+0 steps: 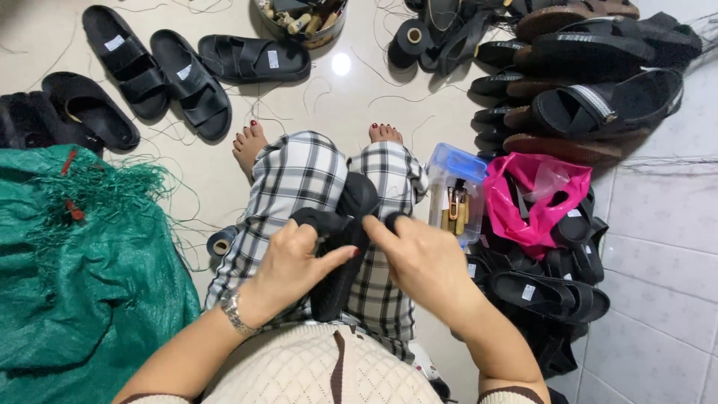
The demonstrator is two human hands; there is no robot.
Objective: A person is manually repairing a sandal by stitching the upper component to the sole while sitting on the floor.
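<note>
**Both hands clamped on a black sandal over the lap**

Head view: the left hand [288, 262] and the right hand [422, 258] meet on a black sandal [340, 254] that lies lengthwise between the knees, toe end pointing away from the body. The left fingers [295, 228] are closed over one strap end, the thumb pressed across the sole towards the other hand. The right fingers [381, 224] pinch the opposite strap end; both grips are shut on the sandal, the hands almost touching. A metal watch [235, 310] sits on the left wrist, just behind that grip.

Under the grip are checked trousers [299, 179], and beyond them two bare feet [250, 142] on the pale floor [336, 97].

Just right of the right hand stands a clear box [456, 191] with a blue lid, and beside it a pink bag [535, 198] lying on a heap of black sandals [553, 292]. Further off on that side, more sandals are stacked [591, 82].

Left of the left hand, well apart, lies a green net sack [82, 277] with loose threads. Beyond it, across the floor, single black sandals [187, 82] lie flat. Straight ahead, far from the grip, are a round tub [303, 19] of tools and a black thread spool [411, 37].
</note>
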